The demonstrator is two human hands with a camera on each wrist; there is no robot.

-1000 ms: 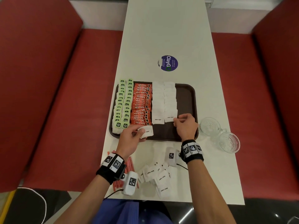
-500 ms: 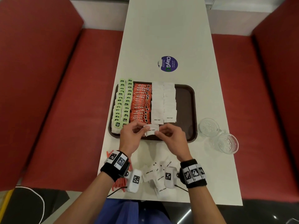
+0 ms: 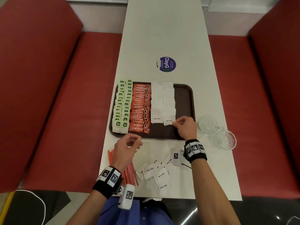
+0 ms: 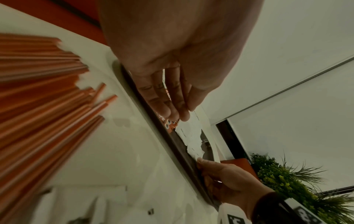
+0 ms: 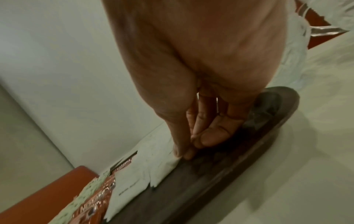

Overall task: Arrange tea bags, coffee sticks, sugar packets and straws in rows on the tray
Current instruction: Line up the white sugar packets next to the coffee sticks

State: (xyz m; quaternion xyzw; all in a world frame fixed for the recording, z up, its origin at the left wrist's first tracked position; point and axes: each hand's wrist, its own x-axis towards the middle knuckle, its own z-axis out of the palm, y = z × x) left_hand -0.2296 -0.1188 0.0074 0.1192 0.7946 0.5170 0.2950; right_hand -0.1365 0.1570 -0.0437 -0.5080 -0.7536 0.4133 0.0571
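Note:
A brown tray [image 3: 185, 103] holds two rows of green tea bags [image 3: 121, 108], a row of red coffee sticks [image 3: 141, 108] and two rows of white sugar packets [image 3: 156, 103]. My right hand [image 3: 175, 123] pinches the corner of a sugar packet [image 3: 169, 122] lying at the near end of the right sugar row; the right wrist view shows thumb and forefinger [image 5: 184, 153] on that packet [image 5: 153, 163]. My left hand [image 3: 138, 142] hovers over the table by the tray's front edge, loosely curled and holding nothing. Red straws [image 3: 129, 174] and loose sugar packets [image 3: 152, 171] lie near the table's front edge.
Two glass cups [image 3: 207, 124] [image 3: 225, 140] stand on the table right of the tray. A round blue sticker [image 3: 167, 64] lies beyond the tray. The tray's right strip is bare. Red bench seats flank the narrow white table [image 3: 162, 30].
The sugar packet passed from my left hand to my right near the tray's front edge. The right hand carried it to the right sugar row; the left hand drew back empty.

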